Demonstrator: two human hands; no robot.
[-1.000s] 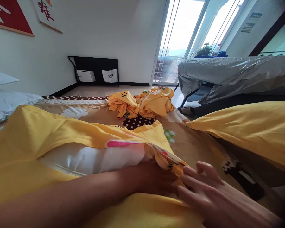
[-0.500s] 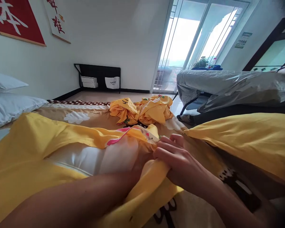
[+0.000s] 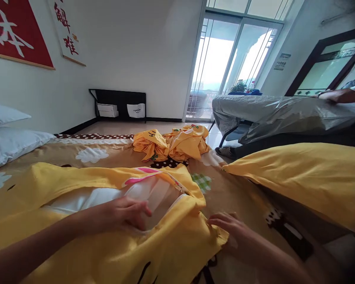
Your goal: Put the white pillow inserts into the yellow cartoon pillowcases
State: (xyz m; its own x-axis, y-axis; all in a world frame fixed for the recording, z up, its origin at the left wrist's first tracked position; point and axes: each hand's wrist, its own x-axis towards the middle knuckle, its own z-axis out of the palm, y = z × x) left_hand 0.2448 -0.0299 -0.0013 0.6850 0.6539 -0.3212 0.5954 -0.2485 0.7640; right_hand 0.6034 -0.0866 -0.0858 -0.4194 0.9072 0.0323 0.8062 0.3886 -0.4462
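Note:
A white pillow [image 3: 106, 195] lies partly inside a yellow pillowcase [image 3: 154, 244] on the bed in front of me. My left hand [image 3: 122, 213] rests flat on the white pillow at the case's open mouth, fingers spread. At the lower right corner of the case my right hand [image 3: 233, 232] touches the yellow cloth's edge; it is blurred and I cannot tell whether it pinches the fabric.
A crumpled yellow cloth [image 3: 171, 142] lies farther up the brown patterned bedsheet [image 3: 233, 189]. A second yellow pillow [image 3: 307, 177] sits at the right. White pillows [image 3: 8, 138] lie at the left. Another person's arm [image 3: 340, 94] rests on a plastic-covered bed [image 3: 272, 114].
My left hand has come out from under the case's corner and now lies on the white pillow. My right hand has let go of the bunched cloth and dropped lower right. The case lies flatter.

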